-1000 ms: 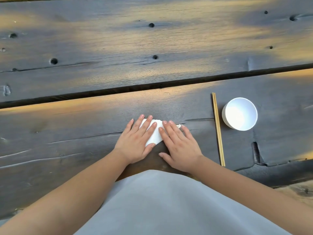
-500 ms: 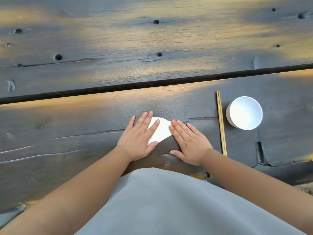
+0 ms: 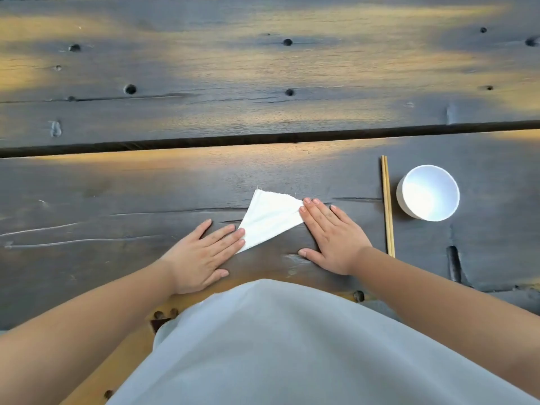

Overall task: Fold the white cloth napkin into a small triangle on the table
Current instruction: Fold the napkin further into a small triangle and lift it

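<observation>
The white cloth napkin lies flat on the dark wooden table as a small triangle, one corner pointing toward me at the lower left. My left hand rests palm down beside it, fingertips touching its lower left corner. My right hand lies palm down on the right, fingertips at the napkin's right corner. Both hands are flat with fingers extended, gripping nothing. Most of the napkin is uncovered between them.
A pair of wooden chopsticks lies to the right of my right hand, pointing away from me. A white bowl stands just beyond them. A dark gap between planks crosses the table. My grey garment fills the foreground.
Both hands have slid outward off the napkin, left hand to the left, right hand to the right. The folded triangle, mostly covered before, now lies exposed.
</observation>
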